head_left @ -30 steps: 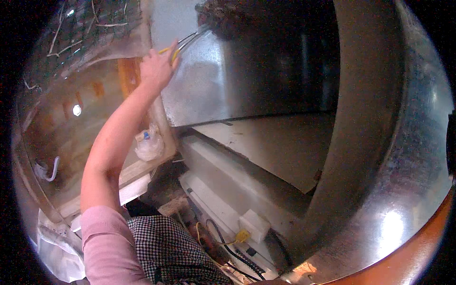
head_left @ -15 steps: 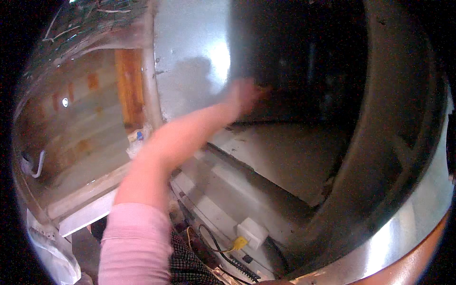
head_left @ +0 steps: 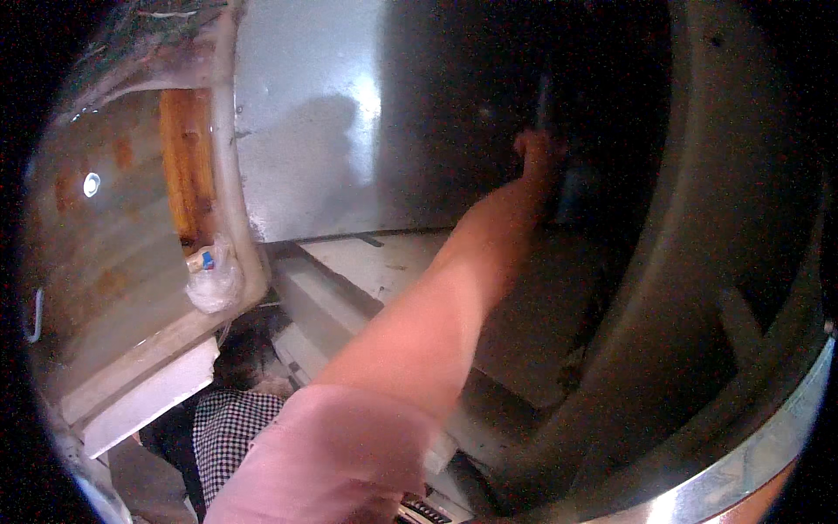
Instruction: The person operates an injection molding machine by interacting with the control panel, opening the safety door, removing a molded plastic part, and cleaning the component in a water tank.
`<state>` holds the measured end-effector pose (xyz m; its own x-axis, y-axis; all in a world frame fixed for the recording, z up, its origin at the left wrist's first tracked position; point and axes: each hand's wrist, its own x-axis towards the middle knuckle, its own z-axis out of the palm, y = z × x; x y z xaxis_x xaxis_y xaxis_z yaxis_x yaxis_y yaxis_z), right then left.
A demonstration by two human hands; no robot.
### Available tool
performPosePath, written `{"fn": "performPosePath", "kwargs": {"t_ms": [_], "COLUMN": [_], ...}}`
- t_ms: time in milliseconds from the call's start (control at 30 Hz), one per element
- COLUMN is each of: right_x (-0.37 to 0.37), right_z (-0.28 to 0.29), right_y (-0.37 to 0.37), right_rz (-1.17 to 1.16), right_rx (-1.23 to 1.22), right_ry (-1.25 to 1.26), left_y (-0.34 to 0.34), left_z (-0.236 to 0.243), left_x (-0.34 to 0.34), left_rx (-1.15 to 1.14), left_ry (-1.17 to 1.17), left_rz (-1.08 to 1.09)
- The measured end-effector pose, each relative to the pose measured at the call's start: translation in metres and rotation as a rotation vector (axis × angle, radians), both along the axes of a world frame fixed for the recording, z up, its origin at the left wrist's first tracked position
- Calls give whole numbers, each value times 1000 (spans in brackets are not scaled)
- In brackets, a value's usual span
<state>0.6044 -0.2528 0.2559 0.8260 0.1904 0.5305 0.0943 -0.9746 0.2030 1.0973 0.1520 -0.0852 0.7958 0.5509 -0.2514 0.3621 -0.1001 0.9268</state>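
My left hand [head_left: 537, 147] reaches deep into a dark metal-walled recess, its pink-sleeved forearm [head_left: 419, 323] crossing the picture from the lower left. The fingers look curled and closed near the dark back wall, beside a thin pale vertical streak [head_left: 545, 96]. Shadow and grain hide what they hold, if anything. Beneath the arm lies the flat pale floor [head_left: 349, 260] of the recess. A shiny grey sheet-metal panel [head_left: 292, 175] stands to the left, with a dark shadow on it. My right hand does not show.
On a ledge at left sits a clear crumpled plastic bag [head_left: 214, 288] with a blue piece, under an orange-brown wooden post [head_left: 188, 166]. A white board [head_left: 153, 397] juts out below it, near black-and-white checked cloth [head_left: 234, 432]. A broad curved rim [head_left: 642, 288] bounds the right side.
My left hand has gone farther in and to the right, into the dark. The view has shifted, and the arm now covers the white box and yellow plug seen before.
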Motion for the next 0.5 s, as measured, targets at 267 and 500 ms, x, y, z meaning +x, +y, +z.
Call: {"fn": "performPosePath", "kwargs": {"t_ms": [267,500], "right_x": [-4,-21], "right_z": [1,-14], "right_y": [4,14], "right_rz": [-32,3], "right_rx": [-112,-473], "right_ry": [-11,-20], "left_y": [49,82], "left_z": [-82,-137], "left_x": [-155,-292], "left_rx": [683,485], "left_ry": [85,133], "left_rz": [78,201]}}
